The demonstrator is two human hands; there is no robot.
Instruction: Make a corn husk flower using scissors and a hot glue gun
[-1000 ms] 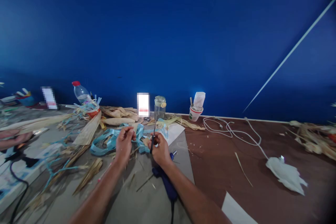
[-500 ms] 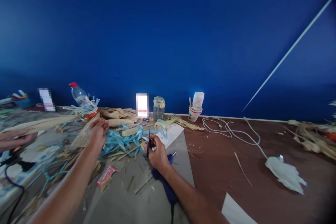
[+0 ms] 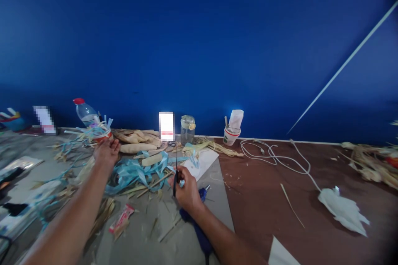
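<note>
1 pair of scissors [image 3: 176, 176], upright, gripped in right hand [image 3: 187, 188] above tabletop [image 3: 149, 240], near blue ribbon [image 3: 133, 172]. Left hand [image 3: 107, 153] before red cup [image 3: 104, 136]; whether it grips anything, cannot tell.

Brown tabletop [image 3: 258, 198] is carrying coiled white cable [image 3: 314, 181], crumpled tissue [image 3: 342, 211], dry strip [image 3: 291, 205]. Grey sheet [image 3: 158, 250] is covering its left part. On sheet, light-blue ribbon [image 3: 135, 172] is lying tangled; red-and-white wrapper [image 3: 122, 218] and dark-blue glue gun [image 3: 199, 235] are resting nearer. Glass jar [image 3: 188, 135] is standing farther back.
</note>
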